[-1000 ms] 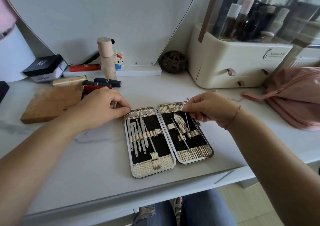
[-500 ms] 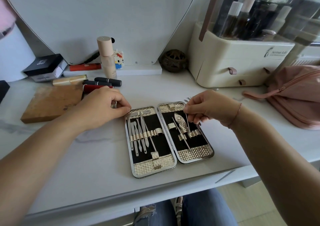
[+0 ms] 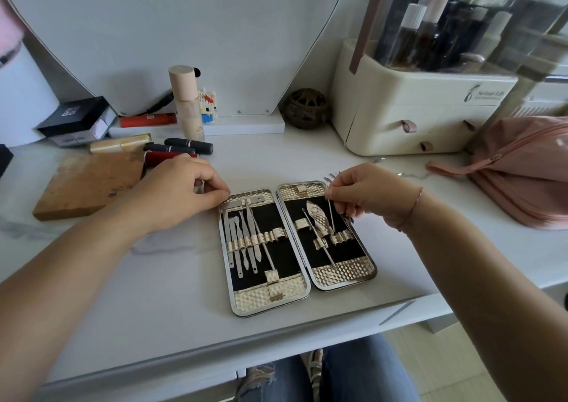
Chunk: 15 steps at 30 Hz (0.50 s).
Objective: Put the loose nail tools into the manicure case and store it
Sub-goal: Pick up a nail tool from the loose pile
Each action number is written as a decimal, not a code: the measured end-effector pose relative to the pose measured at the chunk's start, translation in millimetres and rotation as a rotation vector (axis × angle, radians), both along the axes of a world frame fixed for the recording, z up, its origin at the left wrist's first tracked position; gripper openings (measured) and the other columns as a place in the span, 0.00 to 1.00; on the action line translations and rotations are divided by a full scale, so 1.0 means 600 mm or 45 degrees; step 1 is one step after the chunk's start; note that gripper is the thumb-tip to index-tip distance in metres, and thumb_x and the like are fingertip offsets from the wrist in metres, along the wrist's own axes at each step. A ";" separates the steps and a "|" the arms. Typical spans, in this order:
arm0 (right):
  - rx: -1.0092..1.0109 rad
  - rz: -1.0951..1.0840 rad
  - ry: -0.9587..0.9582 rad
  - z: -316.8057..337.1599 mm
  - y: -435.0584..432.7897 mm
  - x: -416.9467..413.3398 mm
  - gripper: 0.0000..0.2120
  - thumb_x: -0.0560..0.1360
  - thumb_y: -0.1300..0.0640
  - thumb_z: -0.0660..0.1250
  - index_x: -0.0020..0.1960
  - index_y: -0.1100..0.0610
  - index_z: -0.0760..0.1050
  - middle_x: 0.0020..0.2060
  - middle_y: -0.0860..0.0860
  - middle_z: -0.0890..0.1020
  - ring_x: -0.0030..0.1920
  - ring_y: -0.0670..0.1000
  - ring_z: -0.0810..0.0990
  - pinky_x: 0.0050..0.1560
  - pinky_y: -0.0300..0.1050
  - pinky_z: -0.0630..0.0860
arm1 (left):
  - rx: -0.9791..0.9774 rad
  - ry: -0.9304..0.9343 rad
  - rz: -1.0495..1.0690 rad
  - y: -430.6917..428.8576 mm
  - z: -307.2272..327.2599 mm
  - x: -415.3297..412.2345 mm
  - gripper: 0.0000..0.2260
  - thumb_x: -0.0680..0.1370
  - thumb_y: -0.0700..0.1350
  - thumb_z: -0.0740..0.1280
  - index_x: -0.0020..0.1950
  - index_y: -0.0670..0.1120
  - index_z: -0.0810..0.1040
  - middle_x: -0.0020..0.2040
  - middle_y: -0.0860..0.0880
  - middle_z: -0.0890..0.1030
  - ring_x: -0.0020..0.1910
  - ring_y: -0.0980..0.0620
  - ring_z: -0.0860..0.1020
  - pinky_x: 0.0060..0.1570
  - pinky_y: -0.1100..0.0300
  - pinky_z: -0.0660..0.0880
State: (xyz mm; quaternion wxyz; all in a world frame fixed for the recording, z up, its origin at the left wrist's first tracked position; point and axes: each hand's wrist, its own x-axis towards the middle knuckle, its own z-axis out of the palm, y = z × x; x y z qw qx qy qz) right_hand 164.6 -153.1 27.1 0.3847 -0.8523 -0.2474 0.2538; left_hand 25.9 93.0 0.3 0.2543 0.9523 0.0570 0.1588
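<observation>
Case (image 3: 295, 248) lies open, near counter's front edge. Left hand (image 3: 181, 192), fingers curled, pins its top-left corner. Right hand (image 3: 365, 192) fingers pinch thin tool (image 3: 331, 215) over right half. Judgement: slide tip straight under elastic loop (image 3: 339, 237), keep case braced.

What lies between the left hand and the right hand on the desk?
In the head view, the top edge of the open manicure case spans the gap between the left hand and right hand; its hinge sits midway.

Soft, even daylight, faint shadows, wide-angle bending at the edges, slightly soft focus throughout.
</observation>
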 end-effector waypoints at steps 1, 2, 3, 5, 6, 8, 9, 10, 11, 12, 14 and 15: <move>-0.009 0.003 -0.011 0.000 0.000 0.001 0.07 0.74 0.62 0.66 0.37 0.61 0.76 0.22 0.47 0.76 0.20 0.41 0.70 0.25 0.33 0.66 | 0.001 0.000 -0.002 0.000 0.000 0.000 0.02 0.70 0.48 0.72 0.39 0.56 0.82 0.42 0.69 0.76 0.44 0.67 0.71 0.39 0.66 0.63; -0.019 0.004 -0.023 0.000 0.000 0.002 0.08 0.74 0.63 0.66 0.36 0.60 0.76 0.21 0.47 0.76 0.20 0.41 0.70 0.24 0.32 0.66 | 0.003 -0.001 -0.005 -0.001 0.000 0.000 0.02 0.70 0.48 0.72 0.39 0.56 0.82 0.41 0.70 0.76 0.44 0.67 0.71 0.39 0.66 0.63; -0.020 0.000 -0.023 0.000 0.000 0.004 0.09 0.74 0.63 0.66 0.35 0.60 0.75 0.20 0.47 0.76 0.20 0.41 0.70 0.23 0.32 0.66 | 0.003 -0.001 -0.008 -0.001 0.000 0.000 0.02 0.71 0.48 0.72 0.39 0.56 0.82 0.41 0.70 0.76 0.44 0.67 0.71 0.39 0.67 0.63; -0.006 -0.014 -0.002 0.000 0.000 0.007 0.09 0.74 0.64 0.66 0.35 0.59 0.75 0.20 0.47 0.76 0.20 0.41 0.71 0.25 0.33 0.66 | 0.002 0.004 -0.009 0.000 0.001 -0.001 0.02 0.71 0.48 0.72 0.39 0.56 0.82 0.41 0.70 0.76 0.44 0.67 0.71 0.39 0.67 0.63; -0.002 -0.013 0.004 0.000 -0.001 0.008 0.09 0.74 0.64 0.66 0.35 0.59 0.75 0.20 0.47 0.76 0.21 0.41 0.71 0.26 0.34 0.67 | 0.004 0.003 -0.009 0.000 0.001 -0.001 0.02 0.71 0.48 0.72 0.39 0.56 0.82 0.41 0.69 0.76 0.45 0.66 0.71 0.39 0.67 0.63; -0.010 0.013 -0.004 0.000 -0.003 0.007 0.08 0.73 0.64 0.66 0.35 0.59 0.75 0.22 0.48 0.77 0.22 0.43 0.71 0.27 0.35 0.67 | 0.004 -0.002 -0.009 0.001 0.001 -0.001 0.02 0.70 0.48 0.72 0.39 0.56 0.82 0.42 0.69 0.76 0.45 0.66 0.71 0.40 0.66 0.64; -0.018 0.032 -0.013 0.000 -0.005 0.005 0.08 0.73 0.63 0.67 0.35 0.59 0.76 0.23 0.49 0.76 0.22 0.43 0.71 0.28 0.36 0.67 | 0.001 -0.003 -0.008 0.001 0.001 -0.001 0.02 0.70 0.48 0.72 0.39 0.56 0.82 0.42 0.69 0.76 0.44 0.65 0.71 0.40 0.66 0.64; -0.026 0.052 -0.023 0.001 -0.006 0.003 0.07 0.72 0.63 0.67 0.36 0.59 0.76 0.23 0.50 0.76 0.23 0.43 0.70 0.28 0.36 0.66 | 0.001 -0.003 -0.006 0.001 0.001 -0.001 0.02 0.70 0.48 0.72 0.39 0.55 0.82 0.42 0.68 0.76 0.44 0.65 0.71 0.40 0.66 0.64; -0.032 0.070 -0.031 0.002 -0.007 -0.001 0.05 0.72 0.62 0.68 0.37 0.61 0.77 0.24 0.51 0.75 0.23 0.43 0.69 0.28 0.35 0.66 | 0.003 -0.003 -0.005 0.001 0.000 -0.001 0.02 0.70 0.48 0.72 0.39 0.55 0.82 0.42 0.68 0.76 0.44 0.65 0.71 0.40 0.66 0.65; -0.033 0.083 -0.040 0.002 -0.009 -0.003 0.04 0.71 0.62 0.69 0.38 0.63 0.78 0.24 0.51 0.75 0.23 0.43 0.69 0.28 0.35 0.66 | 0.011 -0.003 -0.005 0.000 0.000 -0.001 0.02 0.70 0.48 0.72 0.39 0.55 0.82 0.42 0.68 0.76 0.44 0.64 0.71 0.40 0.67 0.65; -0.035 0.094 -0.073 0.002 -0.010 -0.008 0.05 0.71 0.63 0.69 0.41 0.66 0.78 0.25 0.51 0.74 0.24 0.43 0.68 0.29 0.34 0.66 | 0.023 -0.003 -0.003 0.001 0.000 0.000 0.02 0.70 0.48 0.72 0.39 0.55 0.82 0.41 0.69 0.76 0.44 0.64 0.71 0.40 0.68 0.64; -0.040 0.092 -0.097 0.003 -0.011 -0.010 0.06 0.71 0.62 0.70 0.41 0.66 0.78 0.26 0.51 0.74 0.26 0.44 0.69 0.31 0.35 0.67 | 0.023 -0.004 -0.001 0.001 0.000 0.000 0.02 0.70 0.48 0.72 0.39 0.55 0.82 0.41 0.68 0.76 0.44 0.64 0.71 0.39 0.68 0.64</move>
